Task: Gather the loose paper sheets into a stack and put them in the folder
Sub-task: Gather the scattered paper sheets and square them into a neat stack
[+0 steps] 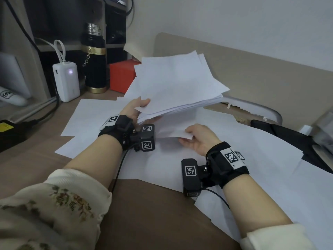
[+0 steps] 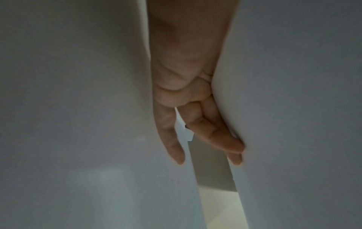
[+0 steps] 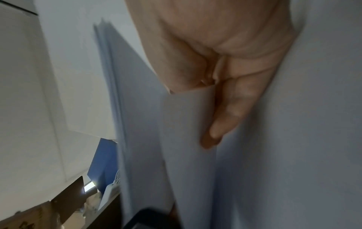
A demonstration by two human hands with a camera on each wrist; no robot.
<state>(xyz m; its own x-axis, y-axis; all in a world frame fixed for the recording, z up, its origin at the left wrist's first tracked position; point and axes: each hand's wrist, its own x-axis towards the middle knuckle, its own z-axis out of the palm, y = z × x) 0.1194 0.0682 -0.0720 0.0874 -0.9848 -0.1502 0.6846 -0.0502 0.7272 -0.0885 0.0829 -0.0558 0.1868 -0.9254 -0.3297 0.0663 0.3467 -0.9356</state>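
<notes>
Paper sheets (image 1: 234, 159) lie spread over the desk (image 1: 153, 204). Left hand (image 1: 134, 109) holds a lifted stack (image 1: 176, 83) above them, thumb on top, fingers (image 2: 215, 131) underneath. Right hand (image 1: 200, 139) pinches the corner of one loose sheet (image 1: 173, 130), fingers (image 3: 231, 108) curled beneath it.

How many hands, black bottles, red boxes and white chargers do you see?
Hands: 2, the left hand gripping the paper stack, the right hand pinching a loose sheet
Black bottle: 1
Red box: 1
White charger: 1
Total: 5
</notes>
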